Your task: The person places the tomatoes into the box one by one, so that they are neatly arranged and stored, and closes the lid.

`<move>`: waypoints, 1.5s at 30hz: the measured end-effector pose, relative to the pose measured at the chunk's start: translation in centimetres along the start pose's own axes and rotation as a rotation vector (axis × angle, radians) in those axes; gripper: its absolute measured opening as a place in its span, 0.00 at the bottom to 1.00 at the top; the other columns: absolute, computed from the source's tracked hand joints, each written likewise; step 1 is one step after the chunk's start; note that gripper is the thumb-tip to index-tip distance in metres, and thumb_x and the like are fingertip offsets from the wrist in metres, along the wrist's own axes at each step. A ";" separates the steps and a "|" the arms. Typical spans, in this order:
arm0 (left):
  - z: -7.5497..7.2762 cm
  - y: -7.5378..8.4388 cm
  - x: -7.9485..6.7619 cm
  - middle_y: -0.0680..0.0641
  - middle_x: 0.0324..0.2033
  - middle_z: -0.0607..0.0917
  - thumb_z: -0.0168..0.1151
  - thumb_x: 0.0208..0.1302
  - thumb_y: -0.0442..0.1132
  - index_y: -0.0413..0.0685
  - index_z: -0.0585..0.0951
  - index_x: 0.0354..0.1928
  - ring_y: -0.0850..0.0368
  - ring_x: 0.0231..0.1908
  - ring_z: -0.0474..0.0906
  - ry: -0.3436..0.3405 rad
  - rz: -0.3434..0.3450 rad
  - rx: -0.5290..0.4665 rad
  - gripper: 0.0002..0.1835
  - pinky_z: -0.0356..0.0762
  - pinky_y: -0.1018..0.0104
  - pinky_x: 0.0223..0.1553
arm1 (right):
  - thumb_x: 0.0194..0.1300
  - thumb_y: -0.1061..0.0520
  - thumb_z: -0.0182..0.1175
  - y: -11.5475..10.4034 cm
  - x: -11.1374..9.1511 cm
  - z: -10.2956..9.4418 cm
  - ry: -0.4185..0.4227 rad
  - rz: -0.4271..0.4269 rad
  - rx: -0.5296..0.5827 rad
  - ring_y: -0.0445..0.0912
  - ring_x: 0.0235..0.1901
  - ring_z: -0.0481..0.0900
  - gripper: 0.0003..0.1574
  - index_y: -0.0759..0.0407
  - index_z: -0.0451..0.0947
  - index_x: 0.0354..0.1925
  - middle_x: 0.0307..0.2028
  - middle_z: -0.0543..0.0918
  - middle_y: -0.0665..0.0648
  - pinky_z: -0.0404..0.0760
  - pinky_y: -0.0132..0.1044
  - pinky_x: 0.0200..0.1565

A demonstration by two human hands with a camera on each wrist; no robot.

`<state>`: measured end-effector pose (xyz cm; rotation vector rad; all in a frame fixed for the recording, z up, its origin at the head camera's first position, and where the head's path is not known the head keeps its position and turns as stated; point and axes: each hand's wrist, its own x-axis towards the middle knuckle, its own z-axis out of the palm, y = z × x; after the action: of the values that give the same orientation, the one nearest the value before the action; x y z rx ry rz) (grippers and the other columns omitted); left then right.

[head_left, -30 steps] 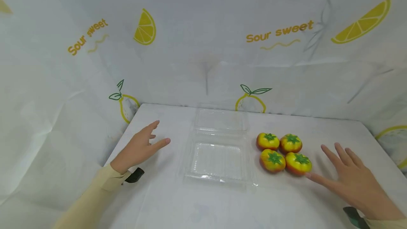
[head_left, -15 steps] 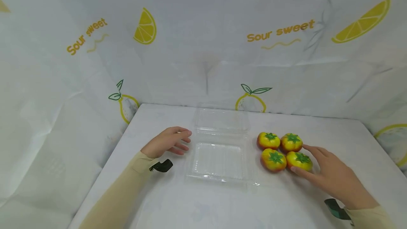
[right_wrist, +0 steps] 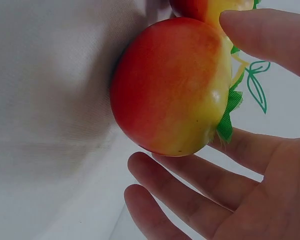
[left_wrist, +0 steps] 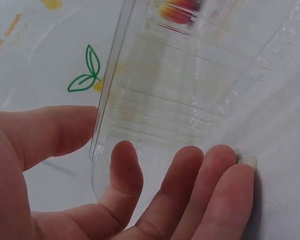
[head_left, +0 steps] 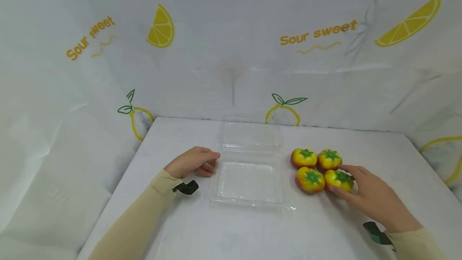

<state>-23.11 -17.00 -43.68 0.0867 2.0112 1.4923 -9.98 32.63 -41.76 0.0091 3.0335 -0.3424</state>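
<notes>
Several yellow-red toy persimmons (head_left: 309, 180) with green leaf caps sit close together on the white table. My right hand (head_left: 375, 196) holds the near-right persimmon (right_wrist: 172, 87), thumb on one side and fingers on the other; it stays down among the others. Left of the fruit lies a clear plastic clamshell container (head_left: 249, 181), its lid (head_left: 250, 135) folded back toward the wall. At the container's left rim, my left hand (head_left: 193, 161) pinches the edge between thumb and index finger. In the left wrist view the other fingers (left_wrist: 185, 170) curl beneath the clear wall.
The white cloth-covered table (head_left: 231, 236) meets a lemon-printed backdrop (head_left: 231, 43) behind and at both sides. A dark wrist strap piece (head_left: 377, 232) shows below the right wrist, and a similar dark piece (head_left: 186, 187) below the left.
My left hand has moved right from beside the container to its left rim. The right hand has moved left onto the near-right persimmon. Container and fruit have kept their places.
</notes>
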 end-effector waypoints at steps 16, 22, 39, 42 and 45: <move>0.2 -0.5 -0.3 0.43 0.48 0.86 0.68 0.76 0.50 0.38 0.85 0.55 0.53 0.42 0.89 -0.012 0.010 -0.048 0.21 0.93 0.60 0.50 | 0.68 0.24 0.67 0.1 0.1 0.4 -0.050 0.025 0.014 0.80 0.60 0.75 0.60 0.73 0.70 0.69 0.65 0.75 0.84 0.78 0.79 0.58; 0.2 -0.6 -0.2 0.43 0.48 0.85 0.68 0.76 0.50 0.38 0.85 0.54 0.52 0.43 0.89 -0.006 0.013 -0.048 0.20 0.93 0.60 0.50 | 0.69 0.21 0.64 0.2 -0.1 -0.2 -0.044 0.023 0.028 0.79 0.60 0.76 0.61 0.74 0.71 0.68 0.65 0.76 0.83 0.79 0.78 0.56; -0.2 -0.7 -0.1 0.44 0.49 0.84 0.67 0.77 0.49 0.38 0.85 0.55 0.53 0.42 0.88 -0.025 0.022 -0.061 0.20 0.93 0.60 0.50 | 0.67 0.24 0.68 -1.5 0.4 -4.0 0.061 -0.031 -0.016 0.57 0.38 0.79 0.58 0.72 0.72 0.67 0.54 0.83 0.76 0.85 0.49 0.34; -0.2 -0.7 0.0 0.43 0.50 0.84 0.67 0.77 0.50 0.38 0.85 0.56 0.53 0.43 0.89 -0.024 0.022 -0.057 0.21 0.93 0.60 0.50 | 0.68 0.26 0.69 -2.9 0.9 -4.4 0.073 -0.072 -0.017 0.56 0.39 0.80 0.56 0.70 0.72 0.68 0.55 0.83 0.75 0.86 0.50 0.35; -0.1 -0.6 0.1 0.43 0.50 0.84 0.68 0.76 0.50 0.39 0.85 0.54 0.53 0.44 0.89 -0.028 0.026 -0.052 0.21 0.93 0.59 0.51 | 0.68 0.27 0.69 -4.6 1.6 -4.6 0.086 -0.124 0.003 0.58 0.42 0.81 0.53 0.68 0.73 0.68 0.57 0.83 0.74 0.87 0.55 0.40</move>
<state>-23.04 -17.30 -44.21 0.1124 1.9555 1.5503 -12.09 29.15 -36.37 -0.1692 3.1260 -0.3651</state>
